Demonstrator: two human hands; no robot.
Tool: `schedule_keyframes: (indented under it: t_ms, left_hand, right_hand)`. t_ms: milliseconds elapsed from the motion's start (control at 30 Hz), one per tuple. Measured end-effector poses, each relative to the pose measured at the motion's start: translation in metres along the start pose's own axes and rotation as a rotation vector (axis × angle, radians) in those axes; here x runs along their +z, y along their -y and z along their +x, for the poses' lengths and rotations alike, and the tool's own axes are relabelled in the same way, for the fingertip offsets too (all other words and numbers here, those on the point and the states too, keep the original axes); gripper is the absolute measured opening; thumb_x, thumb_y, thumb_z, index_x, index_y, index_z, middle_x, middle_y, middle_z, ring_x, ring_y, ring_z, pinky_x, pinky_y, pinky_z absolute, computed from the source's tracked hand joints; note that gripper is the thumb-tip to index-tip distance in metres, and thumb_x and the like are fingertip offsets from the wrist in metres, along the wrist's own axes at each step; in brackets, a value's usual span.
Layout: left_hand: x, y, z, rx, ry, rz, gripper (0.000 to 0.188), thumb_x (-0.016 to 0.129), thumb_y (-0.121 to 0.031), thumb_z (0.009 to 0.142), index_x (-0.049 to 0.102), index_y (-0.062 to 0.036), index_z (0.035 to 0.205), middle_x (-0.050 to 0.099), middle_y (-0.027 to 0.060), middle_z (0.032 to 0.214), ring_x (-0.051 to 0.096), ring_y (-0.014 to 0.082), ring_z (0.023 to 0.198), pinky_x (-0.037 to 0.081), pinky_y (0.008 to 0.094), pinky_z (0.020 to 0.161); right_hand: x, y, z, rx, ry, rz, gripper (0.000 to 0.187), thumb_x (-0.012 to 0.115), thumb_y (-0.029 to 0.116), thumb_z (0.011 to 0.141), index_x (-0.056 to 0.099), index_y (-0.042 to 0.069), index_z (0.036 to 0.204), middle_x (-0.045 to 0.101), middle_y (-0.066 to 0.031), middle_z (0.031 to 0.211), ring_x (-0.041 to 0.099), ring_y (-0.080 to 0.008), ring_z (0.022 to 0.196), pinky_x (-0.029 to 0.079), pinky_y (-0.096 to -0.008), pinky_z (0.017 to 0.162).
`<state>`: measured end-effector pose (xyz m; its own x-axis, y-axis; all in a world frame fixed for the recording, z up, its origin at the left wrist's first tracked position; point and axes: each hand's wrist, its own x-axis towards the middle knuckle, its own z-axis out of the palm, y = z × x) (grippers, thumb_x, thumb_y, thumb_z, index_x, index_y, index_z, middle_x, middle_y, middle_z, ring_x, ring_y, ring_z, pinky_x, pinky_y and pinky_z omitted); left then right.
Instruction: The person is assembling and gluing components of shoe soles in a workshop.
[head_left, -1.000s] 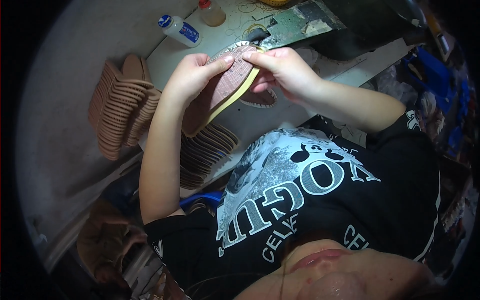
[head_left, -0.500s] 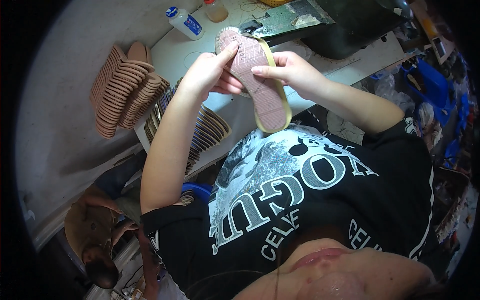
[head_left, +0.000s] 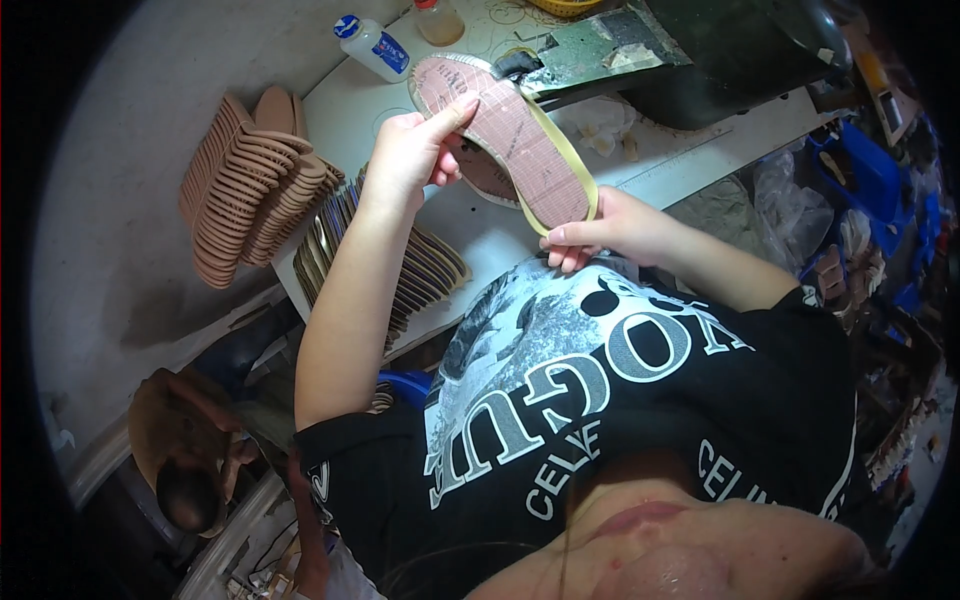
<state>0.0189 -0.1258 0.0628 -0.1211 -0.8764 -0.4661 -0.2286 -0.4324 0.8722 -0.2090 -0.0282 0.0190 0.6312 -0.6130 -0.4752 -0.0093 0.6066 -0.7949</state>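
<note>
Much of the lower frame is filled by the person's own black printed shirt (head_left: 620, 420), which hides the near edge of the worktop (head_left: 480, 225), and the dark rim of the fisheye view swallows the clutter at far right, where only blue bins (head_left: 870, 175) can be made out. The shoe insole (head_left: 505, 135) is held up above the worktop, between the two hands: a long, flat, pinkish-brown piece with a fine grid texture, a rounded toe pointing up-left, and a yellow-green strip (head_left: 565, 160) running along its right edge. The left hand (head_left: 410, 160) grips the insole's left edge near the toe, thumb underneath and fingers curled, with the index finger stretched out flat on its face. The right hand (head_left: 610, 230) pinches the heel end, fingers closed on it from below. Beneath the insole a second, similar sole (head_left: 485, 180) lies on the worktop, mostly covered. Left of the insole stand two rows of stacked brown insoles (head_left: 250, 185), and below them a fanned row of darker ones (head_left: 420, 270). Above the insole's toe lies a white bottle with a blue cap (head_left: 372, 45), beside it a small jar of amber liquid (head_left: 438, 20), cut off by the frame's top.
</note>
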Motion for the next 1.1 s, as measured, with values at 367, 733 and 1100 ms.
schedule_keyframes:
  t_ms: [367,733,1100]
  left_hand:
    - [-0.025,-0.021,0.047,-0.132,0.069,0.18,0.057,0.074,-0.058,0.069,0.053,-0.0055,0.062,0.046,0.0005,0.044,0.04,0.0085,0.035,0.038,0.0236,0.037]
    - [-0.038,-0.059,0.1,0.869,0.444,0.818,0.061,0.074,-0.041,0.073,0.057,-0.0071,0.121,0.051,0.0131,0.128,0.039,0.0265,0.126,0.029,0.0388,0.106]
    - [-0.026,-0.075,0.09,0.425,0.766,0.729,0.033,0.074,-0.03,0.078,0.058,-0.0041,0.09,0.051,0.0,0.076,0.046,0.0073,0.069,0.038,0.0227,0.059]
  right_hand:
    - [0.023,0.019,0.019,-0.315,-0.193,0.342,0.032,0.056,0.026,0.092,0.063,-0.004,0.1,0.068,-0.014,0.086,0.065,-0.0138,0.07,0.053,-0.0263,0.069]
    - [0.025,0.054,0.049,-0.299,-0.251,0.553,0.031,0.056,0.027,0.092,0.064,-0.003,0.097,0.069,-0.0148,0.084,0.066,-0.0153,0.069,0.052,-0.0273,0.068]
    - [0.019,0.073,0.05,-0.198,-0.259,0.519,0.037,0.054,0.03,0.094,0.061,-0.005,0.104,0.068,-0.016,0.09,0.068,-0.0181,0.078,0.054,-0.0267,0.073]
